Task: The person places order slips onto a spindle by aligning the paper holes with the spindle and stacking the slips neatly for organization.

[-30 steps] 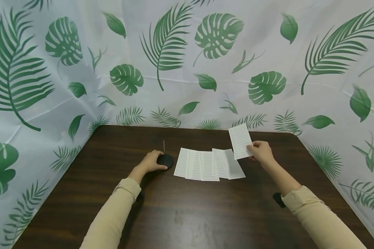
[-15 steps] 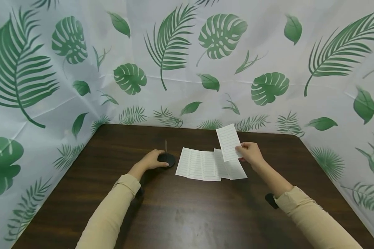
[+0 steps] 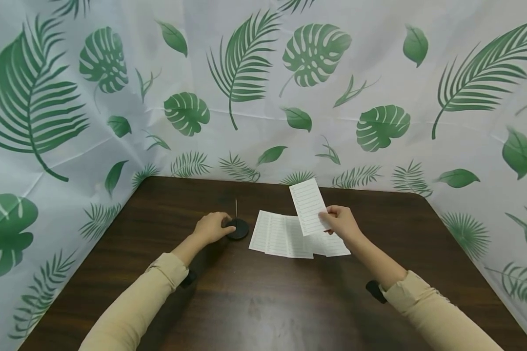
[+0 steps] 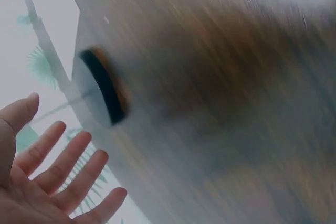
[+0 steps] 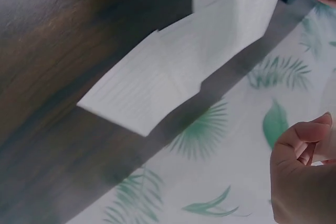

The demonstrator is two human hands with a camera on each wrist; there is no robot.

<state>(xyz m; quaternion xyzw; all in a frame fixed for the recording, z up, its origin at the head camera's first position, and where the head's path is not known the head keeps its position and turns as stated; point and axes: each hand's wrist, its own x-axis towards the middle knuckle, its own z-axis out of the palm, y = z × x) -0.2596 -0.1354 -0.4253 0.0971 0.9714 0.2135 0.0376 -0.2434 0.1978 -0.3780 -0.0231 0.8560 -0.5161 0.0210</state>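
My right hand (image 3: 343,222) pinches a white lined paper slip (image 3: 308,207) by its right edge, thumb on the near face. The slip is raised and tilted, overlapping the row of similar slips (image 3: 274,234) on the table. To the left stands a receipt spike (image 3: 238,229), a black round base with a thin upright metal rod. My left hand (image 3: 211,227) is just left of that base, its thumb tip overlapping the edge in the head view. In the left wrist view, the fingers of my left hand (image 4: 58,182) are spread and relaxed beside the spike's base (image 4: 105,87).
The dark wooden table (image 3: 254,302) has rounded far corners. Behind and beside it hangs a white sheet with green leaf prints (image 3: 263,126). The slips on the table overlap in a fanned row (image 5: 152,82) right of the spike. A dark device (image 3: 375,291) sits at the right wrist.
My right hand has carried the lined slip leftward, from right of the row to over it. My left hand has eased slightly back from the spike's base. The head view has shifted a little.
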